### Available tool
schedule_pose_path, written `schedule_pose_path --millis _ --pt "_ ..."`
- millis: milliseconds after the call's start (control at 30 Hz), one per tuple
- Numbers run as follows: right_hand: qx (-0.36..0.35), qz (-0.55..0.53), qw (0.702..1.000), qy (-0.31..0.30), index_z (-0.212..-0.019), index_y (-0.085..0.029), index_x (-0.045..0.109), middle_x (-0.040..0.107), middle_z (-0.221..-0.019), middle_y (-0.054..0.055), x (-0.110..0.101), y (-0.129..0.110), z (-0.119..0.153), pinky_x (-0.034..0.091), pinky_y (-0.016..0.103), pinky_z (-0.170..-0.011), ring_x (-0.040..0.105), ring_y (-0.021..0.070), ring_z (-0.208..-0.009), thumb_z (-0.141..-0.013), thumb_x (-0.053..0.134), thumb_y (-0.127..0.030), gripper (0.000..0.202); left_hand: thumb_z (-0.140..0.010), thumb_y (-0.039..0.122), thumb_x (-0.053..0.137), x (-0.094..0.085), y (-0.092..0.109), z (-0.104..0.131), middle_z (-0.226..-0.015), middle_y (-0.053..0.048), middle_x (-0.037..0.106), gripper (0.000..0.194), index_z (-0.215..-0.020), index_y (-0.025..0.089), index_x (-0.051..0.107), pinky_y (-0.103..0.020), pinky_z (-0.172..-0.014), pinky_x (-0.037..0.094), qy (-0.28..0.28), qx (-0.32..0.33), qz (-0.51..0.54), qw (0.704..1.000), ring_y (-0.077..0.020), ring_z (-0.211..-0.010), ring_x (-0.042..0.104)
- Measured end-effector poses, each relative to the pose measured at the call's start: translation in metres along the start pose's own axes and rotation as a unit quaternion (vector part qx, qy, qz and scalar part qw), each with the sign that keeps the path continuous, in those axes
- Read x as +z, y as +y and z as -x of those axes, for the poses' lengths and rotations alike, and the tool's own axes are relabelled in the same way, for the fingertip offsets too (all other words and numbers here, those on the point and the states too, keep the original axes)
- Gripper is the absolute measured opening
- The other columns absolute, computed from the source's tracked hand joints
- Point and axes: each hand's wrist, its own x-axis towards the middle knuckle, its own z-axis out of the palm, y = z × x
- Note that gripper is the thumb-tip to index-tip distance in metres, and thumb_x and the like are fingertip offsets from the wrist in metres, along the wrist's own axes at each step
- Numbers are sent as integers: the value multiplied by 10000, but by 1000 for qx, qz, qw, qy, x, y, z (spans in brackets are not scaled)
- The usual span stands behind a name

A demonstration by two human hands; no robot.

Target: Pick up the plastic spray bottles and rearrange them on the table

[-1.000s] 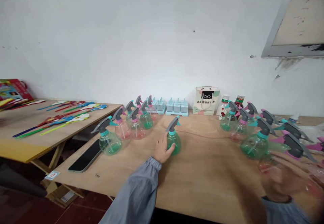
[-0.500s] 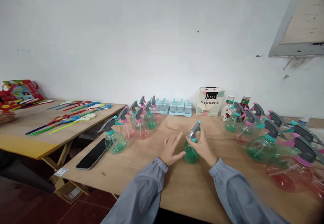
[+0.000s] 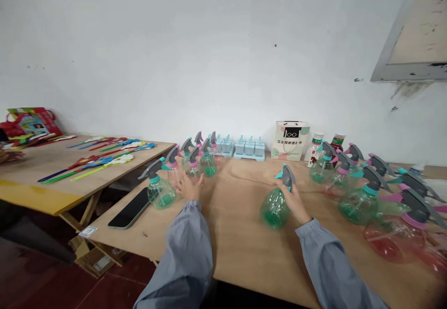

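In my right hand (image 3: 295, 202) is a green spray bottle (image 3: 274, 210), gripped by the neck below its grey and turquoise trigger head. The bottle leans, its round body toward the left. My left hand (image 3: 190, 187) has its fingers apart in front of a pink spray bottle (image 3: 193, 162) in the left group; I cannot tell whether it touches it. Close by that hand stand another green spray bottle (image 3: 161, 193) and a pink one with a grey head (image 3: 172, 156).
More green and pink spray bottles (image 3: 359, 204) crowd the table's right side. A black phone (image 3: 129, 209) lies at the left edge. Pale blue moulds (image 3: 249, 148), a paper bag (image 3: 289, 141) and two labelled bottles (image 3: 315, 149) line the wall. Colourful hand-shaped sticks (image 3: 101, 161) cover the left table.
My left hand has moved left, from beside the held bottle to the left group. My right hand has turned the green spray bottle and shifted it slightly right; it now tilts.
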Motion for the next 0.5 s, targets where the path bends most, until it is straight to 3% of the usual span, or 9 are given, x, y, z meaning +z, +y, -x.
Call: schedule_pose_path --millis 67,100,200,300,400,500 --pt "22 -19 1000 -4 -845 -228 663 716 -793 9 -6 0 -5 488 311 -607 625 194 -685 -564 776 -549 442 -775 557 665 3 6 5 -1465 -261 397 759 -1370 148 432 -722 -992 315 21 -98 -23 995 -527 -1350 342" --pt "31 -29 999 -6 -846 -225 665 720 -793 12 -9 0 -6 483 308 -594 626 194 -676 -552 787 -529 440 -748 567 691 5 11 9 -1448 -259 407 779 -1348 136 443 -703 -1013 306 19 -116 -31 993 -518 -1348 344" --pt "51 -57 997 -11 -824 -221 668 730 -798 24 -14 -3 -7 487 308 -582 638 200 -672 -546 790 -475 396 -678 607 722 16 27 24 -1288 -233 520 760 -1216 119 497 -641 -1003 350 1 -67 -31 997 -461 -1276 437" --pt "41 -88 994 -51 -827 -236 666 740 -841 34 -15 -10 -3 521 327 -644 680 239 -807 -572 761 -461 353 -630 612 732 30 43 46 -1153 -175 586 727 -1138 148 498 -539 -973 411 -29 12 19 999 -377 -1162 549" --pt "32 -134 986 -92 -852 -264 663 736 -819 22 -12 -17 0 542 350 -724 688 256 -922 -598 744 -425 312 -658 587 721 37 58 67 -1172 -145 608 717 -1186 179 457 -500 -985 393 -104 53 53 992 -330 -1149 588" --pt "51 -147 986 -57 -811 -249 657 723 -759 17 -10 -17 1 532 324 -644 685 232 -786 -581 736 -405 290 -669 580 720 36 68 80 -1231 -154 609 779 -1264 186 408 -497 -984 369 -170 76 37 982 -335 -1210 560"
